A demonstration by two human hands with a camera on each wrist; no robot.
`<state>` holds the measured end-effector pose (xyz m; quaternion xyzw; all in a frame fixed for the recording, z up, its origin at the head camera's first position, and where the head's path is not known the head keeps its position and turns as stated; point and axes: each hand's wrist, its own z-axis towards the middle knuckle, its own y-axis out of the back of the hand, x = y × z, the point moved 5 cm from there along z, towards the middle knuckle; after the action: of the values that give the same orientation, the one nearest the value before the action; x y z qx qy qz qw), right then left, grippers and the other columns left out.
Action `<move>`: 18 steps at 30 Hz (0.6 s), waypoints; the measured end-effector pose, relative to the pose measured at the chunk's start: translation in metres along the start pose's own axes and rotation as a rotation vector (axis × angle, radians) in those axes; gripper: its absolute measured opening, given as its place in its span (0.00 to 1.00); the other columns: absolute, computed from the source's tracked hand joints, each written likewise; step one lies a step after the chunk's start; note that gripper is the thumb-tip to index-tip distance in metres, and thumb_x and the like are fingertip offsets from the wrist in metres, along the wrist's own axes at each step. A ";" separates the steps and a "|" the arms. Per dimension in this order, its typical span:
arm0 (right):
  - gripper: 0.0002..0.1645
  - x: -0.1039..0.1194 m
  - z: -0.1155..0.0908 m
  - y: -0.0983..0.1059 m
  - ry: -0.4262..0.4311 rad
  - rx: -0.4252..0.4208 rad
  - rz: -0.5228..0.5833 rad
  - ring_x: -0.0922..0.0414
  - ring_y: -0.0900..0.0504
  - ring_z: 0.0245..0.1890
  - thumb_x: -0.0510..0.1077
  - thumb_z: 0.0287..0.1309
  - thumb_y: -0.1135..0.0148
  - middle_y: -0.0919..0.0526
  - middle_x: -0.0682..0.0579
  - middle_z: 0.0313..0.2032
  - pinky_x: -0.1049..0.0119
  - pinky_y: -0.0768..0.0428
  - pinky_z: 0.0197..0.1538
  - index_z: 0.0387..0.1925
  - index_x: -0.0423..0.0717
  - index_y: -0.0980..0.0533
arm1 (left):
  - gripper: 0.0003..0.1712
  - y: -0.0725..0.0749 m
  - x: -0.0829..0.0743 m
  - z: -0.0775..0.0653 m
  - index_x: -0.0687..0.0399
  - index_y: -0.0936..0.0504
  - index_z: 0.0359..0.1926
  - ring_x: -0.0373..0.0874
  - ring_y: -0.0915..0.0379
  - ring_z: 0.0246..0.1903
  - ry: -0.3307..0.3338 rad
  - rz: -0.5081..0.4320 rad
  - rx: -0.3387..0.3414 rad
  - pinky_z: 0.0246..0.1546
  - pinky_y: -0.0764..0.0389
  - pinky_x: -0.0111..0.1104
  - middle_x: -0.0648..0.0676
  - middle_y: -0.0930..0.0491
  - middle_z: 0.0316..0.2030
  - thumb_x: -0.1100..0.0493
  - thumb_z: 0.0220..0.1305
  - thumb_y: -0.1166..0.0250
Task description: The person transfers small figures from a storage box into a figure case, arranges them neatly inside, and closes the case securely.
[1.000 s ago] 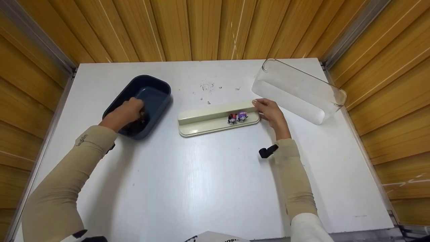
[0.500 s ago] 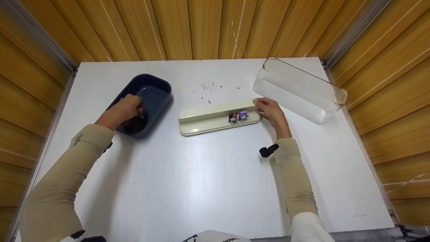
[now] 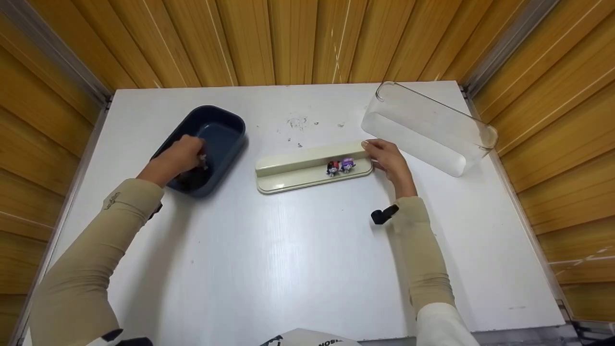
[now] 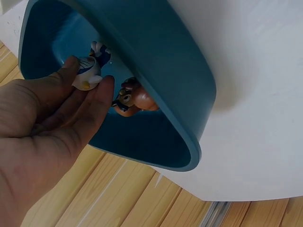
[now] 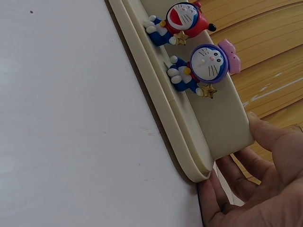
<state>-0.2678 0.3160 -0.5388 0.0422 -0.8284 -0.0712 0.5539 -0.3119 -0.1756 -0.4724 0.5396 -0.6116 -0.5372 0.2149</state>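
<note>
In the left wrist view my left hand point(image 4: 61, 113) pinches a white and blue Doraemon figurine point(image 4: 86, 75) between thumb and fingers, inside the blue bin point(image 4: 189, 61). A brown figurine point(image 4: 137, 98) lies in the bin beside my fingertips. My right hand point(image 3: 389, 161) grips the right end of a cream stepped tray point(image 3: 288, 180), thumb on its raised ledge. On the tray's lower step two Doraemon figurines sit side by side: one with a red hood point(image 5: 185, 21), the other with a purple hood and pink bow point(image 5: 208, 64). Each has a gold star.
A clear long box point(image 3: 423, 129) with a white floor stands at the back right of the white table point(image 3: 288, 264). Small dark marks lie on the tabletop behind the tray. Wood-look panels point(image 3: 298, 43) wall the back and both sides.
My left hand has shifted slightly within the bin, and a pale part of the figurine now shows at its fingertips. My right hand and the tray have stayed put.
</note>
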 end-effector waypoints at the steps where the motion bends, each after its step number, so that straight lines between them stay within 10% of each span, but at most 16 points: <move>1: 0.34 0.000 0.000 0.000 -0.002 -0.001 -0.002 0.48 0.24 0.60 0.54 0.71 0.40 0.25 0.46 0.58 0.55 0.25 0.64 0.70 0.39 0.32 | 0.02 0.000 0.000 0.000 0.68 0.26 0.40 0.54 0.27 0.34 -0.001 -0.003 -0.002 0.33 0.24 0.47 0.65 0.24 0.38 0.73 0.68 0.41; 18: 0.35 0.001 0.000 -0.001 -0.031 -0.007 0.015 0.51 0.24 0.57 0.53 0.71 0.39 0.25 0.46 0.57 0.56 0.25 0.65 0.70 0.37 0.33 | 0.05 0.002 -0.013 -0.001 0.69 0.24 0.40 0.54 0.25 0.34 -0.035 0.010 -0.053 0.33 0.21 0.48 0.66 0.22 0.38 0.76 0.64 0.40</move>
<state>-0.2686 0.3149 -0.5377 0.0329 -0.8370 -0.0707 0.5416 -0.3077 -0.1648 -0.4660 0.5211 -0.6037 -0.5614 0.2211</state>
